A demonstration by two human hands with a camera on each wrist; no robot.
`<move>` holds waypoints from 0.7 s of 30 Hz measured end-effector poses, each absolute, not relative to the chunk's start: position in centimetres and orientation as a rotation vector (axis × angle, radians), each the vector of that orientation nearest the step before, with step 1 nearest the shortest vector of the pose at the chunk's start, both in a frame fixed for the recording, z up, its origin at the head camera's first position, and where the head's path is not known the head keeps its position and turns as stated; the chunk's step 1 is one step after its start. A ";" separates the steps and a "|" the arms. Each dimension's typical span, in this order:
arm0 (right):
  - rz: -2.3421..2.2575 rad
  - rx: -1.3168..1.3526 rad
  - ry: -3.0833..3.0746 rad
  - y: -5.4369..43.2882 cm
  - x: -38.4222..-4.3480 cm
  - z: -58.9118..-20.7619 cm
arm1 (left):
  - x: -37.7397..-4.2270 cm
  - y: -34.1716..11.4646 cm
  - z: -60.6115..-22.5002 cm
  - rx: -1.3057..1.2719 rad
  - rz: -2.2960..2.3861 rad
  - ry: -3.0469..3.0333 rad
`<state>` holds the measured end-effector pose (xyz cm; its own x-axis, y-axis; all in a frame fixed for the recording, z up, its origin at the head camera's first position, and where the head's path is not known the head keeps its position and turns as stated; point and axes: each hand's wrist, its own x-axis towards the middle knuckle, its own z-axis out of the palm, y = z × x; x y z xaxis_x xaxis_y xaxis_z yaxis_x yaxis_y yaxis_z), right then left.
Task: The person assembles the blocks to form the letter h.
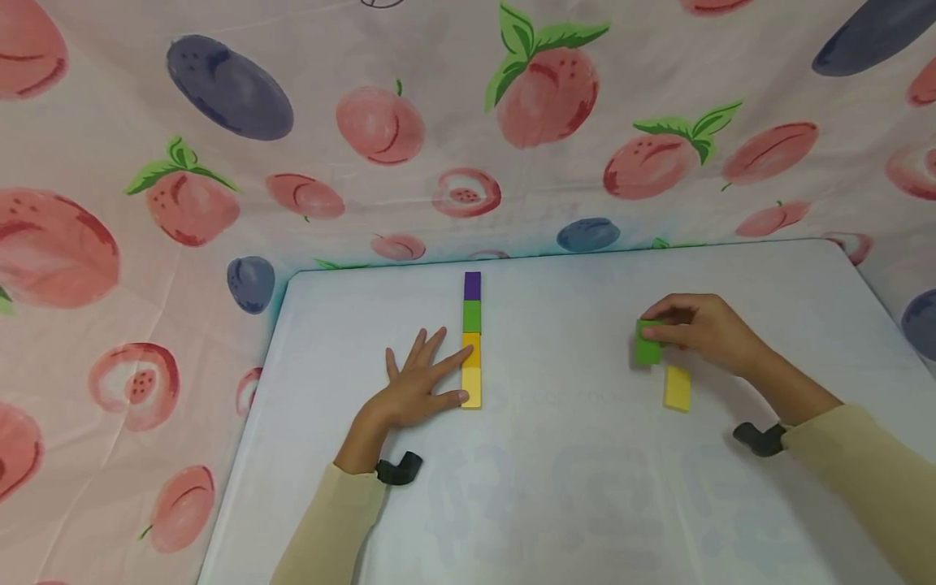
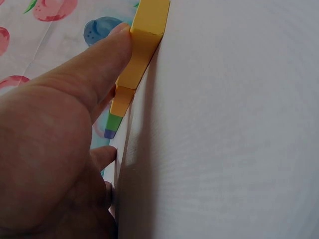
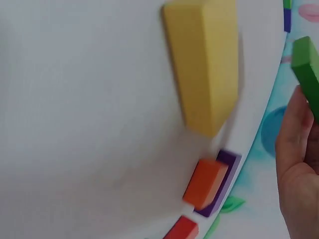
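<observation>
A straight row of coloured blocks lies on the white table, running from a purple block (image 1: 472, 286) at the far end through a green block (image 1: 471, 316) and an orange-yellow block (image 1: 475, 349) to a yellow block (image 1: 472, 388). My left hand (image 1: 412, 390) is spread out, its index finger touching the orange-yellow block and its thumb against the yellow one. To the right, my right hand (image 1: 705, 329) pinches another green block (image 1: 647, 345) between thumb and fingers. Close below that lies a loose yellow block (image 1: 677, 389), also large in the right wrist view.
In the right wrist view lie an orange block (image 3: 205, 184), a purple block (image 3: 229, 159) beside it and a red block (image 3: 182, 229); none of these shows in the head view. Fruit-printed cloth (image 1: 409, 187) rises behind the table (image 1: 570, 487).
</observation>
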<state>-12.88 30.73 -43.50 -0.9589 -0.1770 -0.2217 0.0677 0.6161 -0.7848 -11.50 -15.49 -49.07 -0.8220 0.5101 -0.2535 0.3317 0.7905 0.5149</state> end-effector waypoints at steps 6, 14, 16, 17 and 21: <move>-1.458 -0.066 2.441 29.6 -12.5 -44.0 | -11.5 -15.5 -49.1 0.625 0.643 2.595; -1.459 0.068 2.357 28.4 -12.3 -43.9 | -11.5 -15.5 -49.1 0.630 0.645 2.598; -1.432 0.094 2.332 28.1 -12.4 -43.8 | -11.5 -15.5 -49.1 0.631 0.643 2.600; -1.416 0.102 2.323 27.9 -12.4 -43.8 | -11.5 -15.5 -49.1 0.632 0.643 2.602; -1.346 0.123 2.306 27.0 -12.4 -43.9 | -11.5 -15.5 -49.1 0.634 0.640 2.604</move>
